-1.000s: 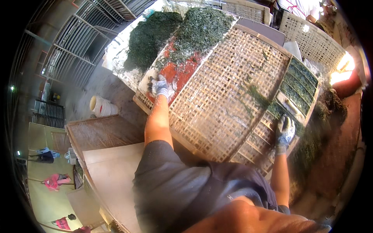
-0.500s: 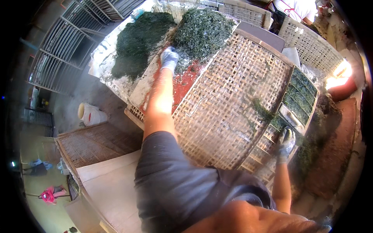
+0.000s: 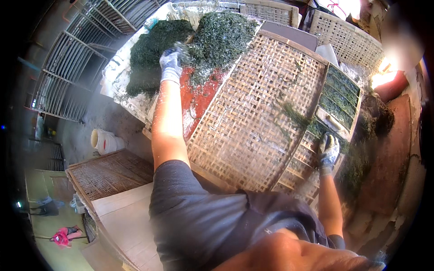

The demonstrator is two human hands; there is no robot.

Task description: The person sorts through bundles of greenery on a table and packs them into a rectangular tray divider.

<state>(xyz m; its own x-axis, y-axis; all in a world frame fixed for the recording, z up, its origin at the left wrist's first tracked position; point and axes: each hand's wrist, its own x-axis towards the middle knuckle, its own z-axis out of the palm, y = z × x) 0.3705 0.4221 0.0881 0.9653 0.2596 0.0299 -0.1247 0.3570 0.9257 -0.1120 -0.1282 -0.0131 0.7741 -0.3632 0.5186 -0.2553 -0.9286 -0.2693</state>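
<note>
The left hand (image 3: 172, 63), gloved and too blurred to tell its grip, is between 2 shaggy dark-green heaps (image 3: 224, 38) on a red-and-white surface (image 3: 194, 101); the gloved right hand (image 3: 329, 150), fingers loosely parted, is at a woven lattice panel's (image 3: 257, 99) slatted side.

Loose, dark green shreds (image 3: 224, 36) lie heaped beside the left fingers (image 3: 169, 53); a tan woven tray (image 3: 257, 108) lies left of the right fingers (image 3: 332, 142).
</note>
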